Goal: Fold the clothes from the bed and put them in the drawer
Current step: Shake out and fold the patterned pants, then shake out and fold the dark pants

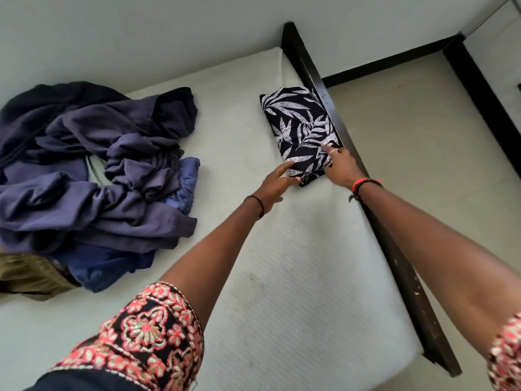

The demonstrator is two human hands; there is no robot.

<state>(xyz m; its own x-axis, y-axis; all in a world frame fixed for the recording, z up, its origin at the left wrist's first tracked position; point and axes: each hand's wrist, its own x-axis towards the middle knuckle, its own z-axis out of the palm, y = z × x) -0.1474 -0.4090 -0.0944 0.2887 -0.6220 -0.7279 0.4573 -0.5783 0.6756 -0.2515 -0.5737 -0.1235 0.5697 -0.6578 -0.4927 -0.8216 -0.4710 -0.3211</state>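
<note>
A folded black garment with a white leaf print (298, 128) lies on the white mattress (296, 277) against the dark bed frame (332, 108). My left hand (275, 187) pinches its near left corner between thumb and fingers. At the near right corner my right hand (341, 165) rests with its fingers on the cloth; how they lie underneath is hidden. A heap of unfolded purple and blue clothes (107, 170) lies on the left half of the bed. No drawer is in view.
An olive-brown garment (31, 275) pokes out at the lower left of the heap. The dark wooden frame runs along the bed's right edge, with beige floor (423, 136) beyond it and a dark skirting along the wall.
</note>
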